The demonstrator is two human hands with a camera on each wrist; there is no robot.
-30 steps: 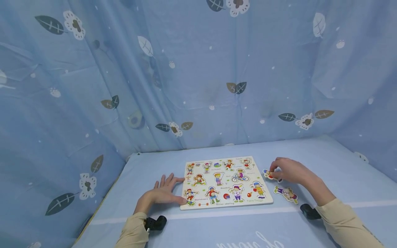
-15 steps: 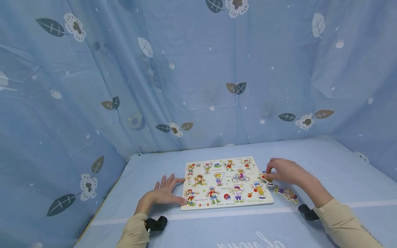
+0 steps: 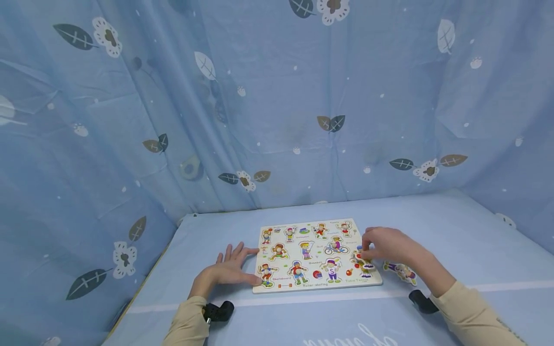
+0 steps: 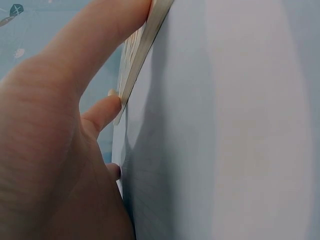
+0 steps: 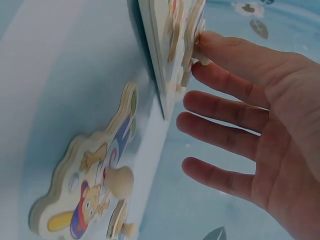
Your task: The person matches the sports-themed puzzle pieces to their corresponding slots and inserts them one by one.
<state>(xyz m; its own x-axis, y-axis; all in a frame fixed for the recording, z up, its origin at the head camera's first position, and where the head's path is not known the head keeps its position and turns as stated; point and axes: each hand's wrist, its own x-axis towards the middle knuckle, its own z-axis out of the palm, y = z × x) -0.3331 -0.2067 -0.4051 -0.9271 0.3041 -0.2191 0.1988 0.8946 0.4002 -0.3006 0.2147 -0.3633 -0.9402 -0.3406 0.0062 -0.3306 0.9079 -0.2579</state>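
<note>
With my left hand (image 3: pixel 229 271) lying flat, steadying the puzzle board (image 3: pixel 309 276), my right hand (image 3: pixel 385 245) pinches the figure piece (image 3: pixel 361 259) by its peg over the board's right edge; I'd lower it level into its cutout.

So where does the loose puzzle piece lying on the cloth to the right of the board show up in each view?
Head: loose puzzle piece lies flat on the cloth, right of the puzzle board, beside the right hand.
Left wrist: not in it.
Right wrist: lower left, seen close, with its peg.
Shared landmark: the puzzle board's edge, also in the left wrist view.
</note>
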